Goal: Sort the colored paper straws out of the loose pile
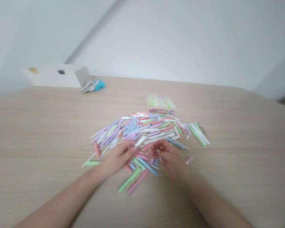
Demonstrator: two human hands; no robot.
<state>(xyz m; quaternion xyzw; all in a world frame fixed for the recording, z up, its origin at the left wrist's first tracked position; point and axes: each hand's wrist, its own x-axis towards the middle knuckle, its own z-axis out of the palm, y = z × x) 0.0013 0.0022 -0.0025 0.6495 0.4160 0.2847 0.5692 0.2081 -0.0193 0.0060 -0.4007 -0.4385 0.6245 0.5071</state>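
Loose pastel tubes and thin white sticks lie in a wide pile (133, 128) on the wooden table, in pink, purple, blue, green and white. At the near side of the pile, my left hand (123, 155) pinches a short white tube (140, 141) between thumb and fingers. My right hand (167, 156) is just to its right, fingers curled, with a thin white stick (159, 155) showing at the thumb. The two hands are a small gap apart. Below them lie a green tube (129, 180) and a pink tube (138, 181). Blur hides the finer detail.
Behind the pile stands a stack of small printed packs (160, 104) in green and pink. A white box (54, 77) is at the back left, with a crumpled grey and blue bundle (93, 85) beside it. A pale wall (180, 41) rises behind the table.
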